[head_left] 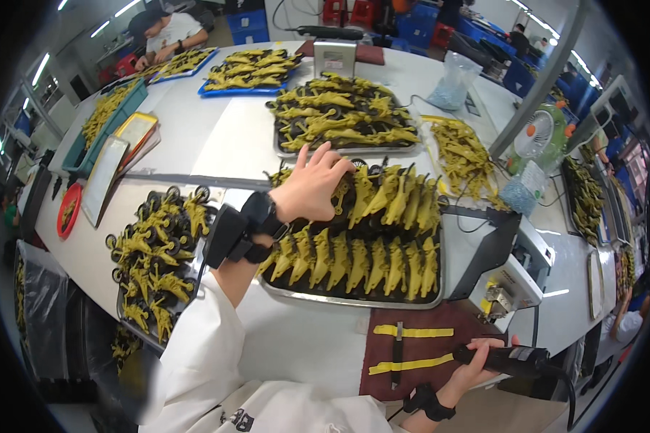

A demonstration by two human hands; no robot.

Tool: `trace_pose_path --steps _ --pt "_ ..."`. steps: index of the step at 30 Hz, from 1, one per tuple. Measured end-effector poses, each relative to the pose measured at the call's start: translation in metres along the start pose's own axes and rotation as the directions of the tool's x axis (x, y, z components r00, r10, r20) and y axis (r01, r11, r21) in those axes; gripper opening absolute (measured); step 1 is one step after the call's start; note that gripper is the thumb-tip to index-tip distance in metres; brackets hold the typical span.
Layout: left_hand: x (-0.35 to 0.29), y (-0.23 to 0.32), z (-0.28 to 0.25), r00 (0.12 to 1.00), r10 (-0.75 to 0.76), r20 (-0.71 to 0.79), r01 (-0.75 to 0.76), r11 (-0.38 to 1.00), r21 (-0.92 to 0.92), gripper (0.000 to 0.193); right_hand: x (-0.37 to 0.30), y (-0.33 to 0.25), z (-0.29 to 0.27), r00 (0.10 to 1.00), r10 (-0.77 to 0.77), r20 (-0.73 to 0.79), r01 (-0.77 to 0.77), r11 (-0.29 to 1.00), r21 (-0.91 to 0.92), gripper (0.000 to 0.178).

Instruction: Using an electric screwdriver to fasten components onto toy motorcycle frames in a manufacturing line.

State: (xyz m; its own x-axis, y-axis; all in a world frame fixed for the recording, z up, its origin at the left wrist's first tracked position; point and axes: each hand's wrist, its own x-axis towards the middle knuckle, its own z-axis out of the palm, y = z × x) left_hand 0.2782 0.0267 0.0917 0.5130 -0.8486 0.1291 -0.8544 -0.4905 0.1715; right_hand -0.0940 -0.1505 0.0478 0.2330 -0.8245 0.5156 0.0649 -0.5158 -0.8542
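My left hand reaches over the middle metal tray, its fingers bent round a yellow and black toy motorcycle at the left end of the back row; the hand partly hides the piece. Rows of similar toys stand closely side by side in this tray. Low at the right, my right hand is wrapped round a black electric screwdriver with a cord. The screwdriver's tip points left over a dark red mat with yellow tape strips.
Another tray of toys lies at the left, and a full one behind the middle tray. A metal-fronted machine stands right of it. Farther back are yellow parts, a bag, a green fan and a seated person.
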Motion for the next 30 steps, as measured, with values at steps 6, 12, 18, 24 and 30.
trace_pose_path --steps 6,12,18,24,30 --pt "-0.021 -0.013 -0.001 0.998 0.059 -0.035 -0.06 0.998 -0.03 0.083 0.007 0.007 0.003 0.999 -0.029 0.035 0.028 0.999 0.018 0.056" --pt "-0.051 0.023 -0.01 0.935 -0.159 -0.318 0.149 0.987 -0.055 0.073 0.002 0.018 0.0 0.998 -0.007 -0.063 0.008 1.0 0.012 0.065" --pt "-0.104 0.189 0.028 0.986 0.003 -0.165 -0.098 0.811 -0.577 0.078 0.009 0.013 0.016 0.991 0.013 -0.132 0.011 0.984 0.18 0.065" --pt "-0.098 0.217 0.1 0.958 0.284 0.049 -0.225 0.844 -0.487 0.086 0.051 -0.028 -0.012 0.927 -0.252 -0.279 0.34 0.88 0.332 0.082" --pt "-0.104 0.22 0.113 0.928 0.365 0.072 -0.284 0.821 -0.496 0.084 0.103 -0.033 0.015 0.942 -0.242 -0.234 0.281 0.948 0.148 0.088"
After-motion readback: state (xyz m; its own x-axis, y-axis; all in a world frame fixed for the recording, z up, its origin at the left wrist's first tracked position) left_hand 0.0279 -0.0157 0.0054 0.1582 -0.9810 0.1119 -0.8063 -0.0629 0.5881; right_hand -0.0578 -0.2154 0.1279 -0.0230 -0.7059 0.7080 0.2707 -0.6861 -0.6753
